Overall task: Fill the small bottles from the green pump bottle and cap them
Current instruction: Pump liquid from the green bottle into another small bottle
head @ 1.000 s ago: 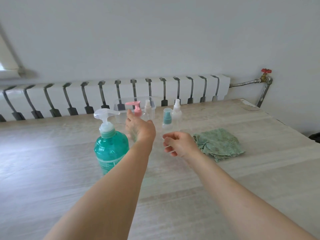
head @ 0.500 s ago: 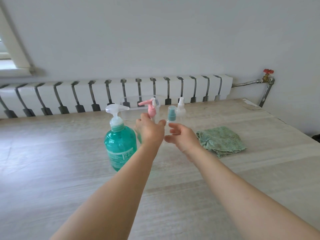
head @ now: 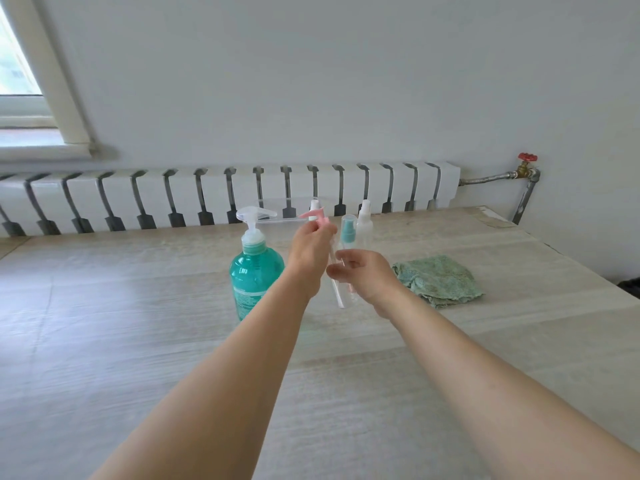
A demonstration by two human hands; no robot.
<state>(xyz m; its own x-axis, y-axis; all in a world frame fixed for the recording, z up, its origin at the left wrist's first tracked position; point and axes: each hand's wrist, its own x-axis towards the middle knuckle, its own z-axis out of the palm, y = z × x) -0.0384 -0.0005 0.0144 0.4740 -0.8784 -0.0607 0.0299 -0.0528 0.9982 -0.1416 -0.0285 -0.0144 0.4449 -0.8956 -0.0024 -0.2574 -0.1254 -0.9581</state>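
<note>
A pink pump (head: 317,216), its dip tube hanging down, is pinched by the left hand (head: 310,247). A clear small bottle (head: 349,289) is gripped by the right hand (head: 363,275) just beside it, above the tabletop (head: 138,341). The green bottle (head: 254,271) stands at left, near two small bottles (head: 356,230) and a cloth (head: 438,278).

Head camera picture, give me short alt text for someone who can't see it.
Left hand lifts a pink pump top with its tube out of a small clear bottle held by the right hand, beside a green pump bottle on a wooden table.
</note>
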